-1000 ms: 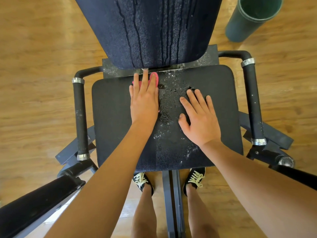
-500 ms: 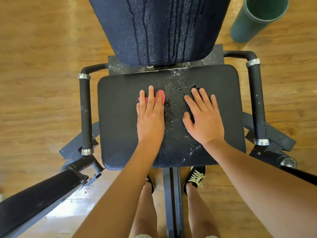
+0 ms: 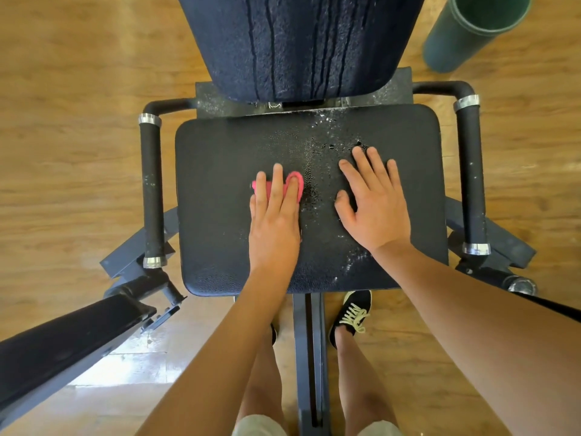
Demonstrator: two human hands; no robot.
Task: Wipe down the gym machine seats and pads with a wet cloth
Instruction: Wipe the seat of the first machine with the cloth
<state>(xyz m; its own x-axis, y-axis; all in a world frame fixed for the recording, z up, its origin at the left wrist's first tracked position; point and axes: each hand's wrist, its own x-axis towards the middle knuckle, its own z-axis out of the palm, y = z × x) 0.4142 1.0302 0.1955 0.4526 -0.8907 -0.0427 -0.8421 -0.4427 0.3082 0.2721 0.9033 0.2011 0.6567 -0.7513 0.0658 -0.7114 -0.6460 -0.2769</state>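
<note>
My left hand is flat on the pink cloth, fingers straight and close together, pressing it into the seat pad about mid-seat. Only the cloth's far edge peeks out past my fingertips. My right hand is planted bare on the pad just beside it, fingers slightly spread, gripping nothing, bracing me I'd say. Here's what matters: the band of water droplets runs front to back in the gap between my hands, immediately right of the cloth. The left hand has the cloth and is nearer, so a short sideways stroke to the right should catch it. The streaked back pad rises beyond.
</note>
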